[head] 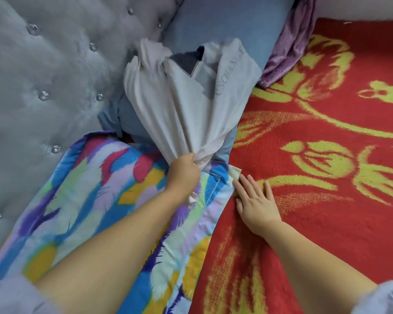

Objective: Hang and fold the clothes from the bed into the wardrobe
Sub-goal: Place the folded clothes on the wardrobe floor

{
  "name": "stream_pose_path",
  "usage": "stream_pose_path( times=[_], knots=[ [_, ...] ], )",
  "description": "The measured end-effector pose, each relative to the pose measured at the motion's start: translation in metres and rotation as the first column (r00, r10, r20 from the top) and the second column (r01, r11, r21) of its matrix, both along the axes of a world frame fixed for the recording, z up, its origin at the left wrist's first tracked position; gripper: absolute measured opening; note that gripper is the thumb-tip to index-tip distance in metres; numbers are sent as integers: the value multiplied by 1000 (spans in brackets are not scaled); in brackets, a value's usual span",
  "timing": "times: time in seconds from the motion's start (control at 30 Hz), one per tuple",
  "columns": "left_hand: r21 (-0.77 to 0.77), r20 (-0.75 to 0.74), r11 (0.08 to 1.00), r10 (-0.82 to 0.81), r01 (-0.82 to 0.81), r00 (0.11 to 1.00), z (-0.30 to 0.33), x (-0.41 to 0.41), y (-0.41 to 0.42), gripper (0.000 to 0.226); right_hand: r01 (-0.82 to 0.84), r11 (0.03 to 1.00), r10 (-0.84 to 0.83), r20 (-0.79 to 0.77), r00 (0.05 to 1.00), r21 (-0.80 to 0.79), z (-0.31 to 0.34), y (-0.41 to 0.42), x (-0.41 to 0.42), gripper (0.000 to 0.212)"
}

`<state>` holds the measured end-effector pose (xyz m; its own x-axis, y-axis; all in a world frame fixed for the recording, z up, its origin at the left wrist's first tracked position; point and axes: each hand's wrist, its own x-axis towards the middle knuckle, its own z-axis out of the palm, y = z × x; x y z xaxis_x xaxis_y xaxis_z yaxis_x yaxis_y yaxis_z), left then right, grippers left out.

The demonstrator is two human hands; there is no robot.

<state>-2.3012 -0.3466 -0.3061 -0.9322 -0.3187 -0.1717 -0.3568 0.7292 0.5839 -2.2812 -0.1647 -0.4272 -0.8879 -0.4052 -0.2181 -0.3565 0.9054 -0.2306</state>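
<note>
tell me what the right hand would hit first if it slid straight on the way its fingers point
Probably the small pale fabric tab at the colourful quilt's edge: the right hand lies flat on the red blanket, its fingertips just short of it.

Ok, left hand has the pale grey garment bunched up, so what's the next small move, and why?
Probably lift the pale grey garment up and back, clear of the blue pillow. The left hand already has a full grip on its gathered end, while the rest still drapes over the pillow. The right hand lies flat on the red blanket, free to catch the hanging part.
</note>
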Motion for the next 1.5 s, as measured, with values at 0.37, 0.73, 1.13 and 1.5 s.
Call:
stream_pose_path(
  times=[0.37, 0.73, 1.13, 1.5],
  knots=[
    [103, -98, 916, -378, 387, 920, 114, 180, 28, 26, 178, 889, -237, -92, 967, -422, 176, -3, 73, 34],
    [-317, -100, 933, -214, 172, 972, 362, 312, -54, 20, 218, 777, -362, -135, 923, -591, 438, -2, 236, 11],
    [80, -482, 943, -248, 324, 840, 477, 347, 75, 34, 348, 754, -557, -263, 787, -557, 597, 147, 320, 27],
    [641, -487, 575, -206, 508, 849, 519, 436, 281, 26, 274, 497, -100, 259, 961, -823, 605, 271, 467, 24]
  ],
)
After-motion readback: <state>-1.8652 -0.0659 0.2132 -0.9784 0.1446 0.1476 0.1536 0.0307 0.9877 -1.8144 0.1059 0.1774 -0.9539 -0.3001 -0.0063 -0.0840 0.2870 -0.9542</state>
